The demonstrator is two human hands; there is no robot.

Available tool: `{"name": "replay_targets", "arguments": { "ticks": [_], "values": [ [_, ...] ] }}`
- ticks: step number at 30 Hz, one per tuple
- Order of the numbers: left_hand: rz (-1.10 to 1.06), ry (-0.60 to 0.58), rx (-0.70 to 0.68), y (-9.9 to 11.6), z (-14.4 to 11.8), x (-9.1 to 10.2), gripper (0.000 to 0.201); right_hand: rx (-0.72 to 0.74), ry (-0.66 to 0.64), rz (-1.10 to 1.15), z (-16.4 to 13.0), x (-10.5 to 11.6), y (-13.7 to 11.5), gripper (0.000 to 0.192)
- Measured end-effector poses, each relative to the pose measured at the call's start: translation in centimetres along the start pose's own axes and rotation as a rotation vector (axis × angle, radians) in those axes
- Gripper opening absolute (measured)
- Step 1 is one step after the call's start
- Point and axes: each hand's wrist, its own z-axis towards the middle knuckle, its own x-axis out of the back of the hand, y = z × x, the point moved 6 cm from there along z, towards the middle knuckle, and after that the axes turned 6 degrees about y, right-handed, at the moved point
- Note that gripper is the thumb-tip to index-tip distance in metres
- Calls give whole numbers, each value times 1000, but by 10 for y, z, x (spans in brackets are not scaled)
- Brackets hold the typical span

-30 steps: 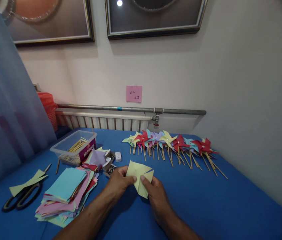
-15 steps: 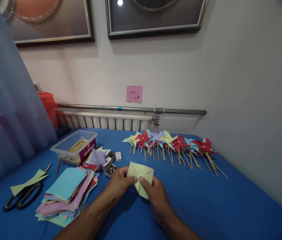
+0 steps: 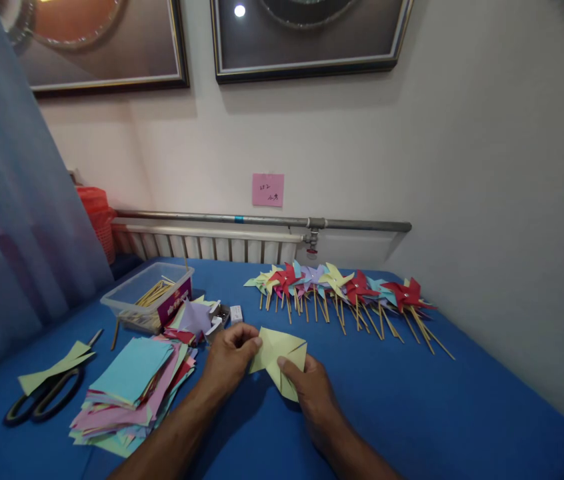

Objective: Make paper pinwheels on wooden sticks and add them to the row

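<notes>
blue table against a pale wall, slit yellow paper in hand

along the far side a metal pipe runs across the wall; on the far right lies a row of paper pinwheels on sticks, their stems pointing near; the yellow paper is held above the middle of the table, near the pinwheels' left end; the right hand has it clamped at its near right side, thumb on top; the left hand has thumb and forefinger at its left edge, though whether they are closed on it i cannot tell; to the left sit a stack of coloured paper and, farther off, a plastic box of sticks; at the far left of these, yellow offcuts lie over black-handled scissors.
</notes>
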Motion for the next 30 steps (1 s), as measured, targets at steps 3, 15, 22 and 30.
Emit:
{"name": "replay_targets", "arguments": {
  "ticks": [3, 15, 22, 30],
  "values": [
    [123, 11, -99, 8, -3, 2, 16, -12, 2, 0, 2, -1, 2, 46],
    [230, 22, -208, 13, -10, -4, 15, 20, -5, 2, 5, 0, 6, 39],
    [293, 35, -276, 15, -11, -5, 14, 63, 12, -84, 11, 4, 15, 41],
    [419, 25, -541, 23, -20, -10, 16, 64, 54, -107, 13, 6, 14, 33]
  ]
}}
